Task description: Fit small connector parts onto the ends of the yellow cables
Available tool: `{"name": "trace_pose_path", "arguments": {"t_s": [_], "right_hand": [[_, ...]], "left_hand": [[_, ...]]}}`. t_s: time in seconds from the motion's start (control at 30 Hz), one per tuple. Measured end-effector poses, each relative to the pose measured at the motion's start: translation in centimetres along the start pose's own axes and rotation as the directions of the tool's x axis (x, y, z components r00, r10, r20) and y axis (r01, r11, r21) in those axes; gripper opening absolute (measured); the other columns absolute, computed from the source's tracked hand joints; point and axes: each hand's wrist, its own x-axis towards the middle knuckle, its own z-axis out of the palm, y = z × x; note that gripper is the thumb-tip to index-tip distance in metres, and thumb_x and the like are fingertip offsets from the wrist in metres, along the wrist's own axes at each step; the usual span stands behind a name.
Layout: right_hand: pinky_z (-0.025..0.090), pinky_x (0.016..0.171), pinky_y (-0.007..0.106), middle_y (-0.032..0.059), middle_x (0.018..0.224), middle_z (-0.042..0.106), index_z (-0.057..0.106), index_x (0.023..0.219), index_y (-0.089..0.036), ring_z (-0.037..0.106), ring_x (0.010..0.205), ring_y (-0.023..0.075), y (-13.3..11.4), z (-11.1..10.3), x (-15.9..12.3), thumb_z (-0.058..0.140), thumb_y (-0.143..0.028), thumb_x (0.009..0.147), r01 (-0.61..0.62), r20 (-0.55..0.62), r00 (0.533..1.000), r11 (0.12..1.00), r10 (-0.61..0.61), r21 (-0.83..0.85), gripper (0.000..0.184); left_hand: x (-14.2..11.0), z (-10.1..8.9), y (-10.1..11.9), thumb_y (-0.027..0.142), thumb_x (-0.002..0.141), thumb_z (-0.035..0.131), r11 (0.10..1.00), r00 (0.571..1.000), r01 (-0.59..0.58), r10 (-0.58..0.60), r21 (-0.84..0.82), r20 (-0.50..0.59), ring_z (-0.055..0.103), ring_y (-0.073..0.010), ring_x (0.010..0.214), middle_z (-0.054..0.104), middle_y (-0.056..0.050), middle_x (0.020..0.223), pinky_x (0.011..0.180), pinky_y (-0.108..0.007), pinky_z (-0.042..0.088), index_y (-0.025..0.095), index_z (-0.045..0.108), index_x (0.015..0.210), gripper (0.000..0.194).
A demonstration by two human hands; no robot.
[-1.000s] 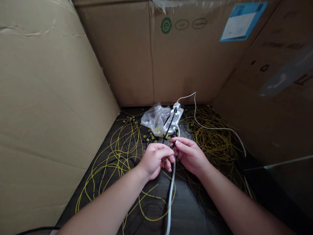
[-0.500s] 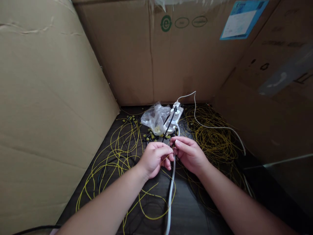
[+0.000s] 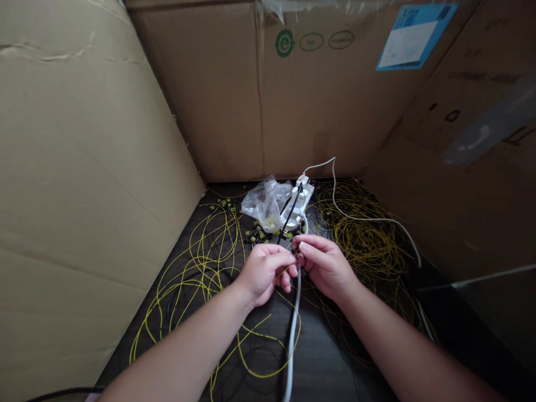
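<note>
Your left hand (image 3: pixel 264 273) pinches a thin yellow wire (image 3: pixel 264 378) between thumb and forefinger, above the surface (image 3: pixel 322 368) and close to the white cable (image 3: pixel 290 357). Your right hand (image 3: pixel 329 267) is also closed in a pinch beside it, but you can't tell exactly what sits in those fingertips. For fine work like this, grip the wire lightly near the point where your fingertips meet, let the right hand make the small adjustments, and leave slack so the loops don't tug.

Your forearms angle inward from both lower corners, the wrists nearly straight, the thumbs on top and the other fingers curled. Resting your wrists would probably steady both pinches.
</note>
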Motion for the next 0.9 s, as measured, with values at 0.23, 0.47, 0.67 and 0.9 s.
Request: {"name": "trace_pose_path", "arguments": {"t_s": [0.23, 0.47, 0.67, 0.9], "right_hand": [[0.043, 0.051, 0.021, 0.0014, 0.071, 0.064, 0.069, 0.084, -0.02, 0.053, 0.053, 0.0072, 0.12, 0.09, 0.0, 0.073, -0.022, 0.064, 0.033, -0.019, 0.999, 0.999, -0.033, -0.028, 0.021], [0.044, 0.052, 0.023, 0.0022, 0.076, 0.065, 0.069, 0.085, -0.021, 0.054, 0.054, 0.008, 0.28, 0.06, -0.16, 0.072, -0.023, 0.065, 0.064, -0.009, 0.998, 0.995, -0.065, -0.081, 0.02], [0.046, 0.056, 0.025, 0.003, 0.093, 0.063, 0.07, 0.086, -0.024, 0.056, 0.064, 0.0101, 0.73, -0.14, -0.27, 0.069, -0.023, 0.069, 0.195, 0.052, 0.981, 0.963, -0.189, -0.186, 0.017], [0.048, 0.06, 0.027, 0.0034, 0.086, 0.065, 0.069, 0.089, -0.023, 0.058, 0.065, 0.0115, 0.95, -0.17, -0.27, 0.069, -0.025, 0.07, 0.19, 0.018, 0.981, 0.949, -0.191, -0.251, 0.019]], "left_hand": [[-0.05, 0.07, 0.05, 0.018, 0.067, 0.058, 1.0, 1.0, 0.012, -0.012, -0.001, -0.007, 0.042, -0.007, 0.033, 0.057, -0.002, 0.051, 0.032, -0.021, 0.037, 0.01, 0.058, 0.062, 0.009], [-0.05, 0.1, 0.11, 0.017, 0.066, 0.058, 1.0, 1.0, 0.009, -0.009, 0.0, -0.009, 0.041, -0.0065, 0.032, 0.056, -0.002, 0.05, 0.032, -0.02, 0.036, 0.01, 0.057, 0.061, 0.009], [-0.12, 0.14, 0.31, 0.019, 0.067, 0.059, 1.0, 0.999, 0.02, -0.02, 0.009, -0.027, 0.039, -0.0053, 0.032, 0.055, -0.001, 0.05, 0.031, -0.019, 0.033, 0.01, 0.057, 0.062, 0.01], [-0.13, 0.15, 0.2, 0.02, 0.068, 0.058, 1.0, 1.0, 0.0, 0.0, 0.026, -0.023, 0.036, -0.0037, 0.033, 0.055, -0.001, 0.053, 0.031, -0.018, 0.031, 0.011, 0.056, 0.061, 0.012]]}}
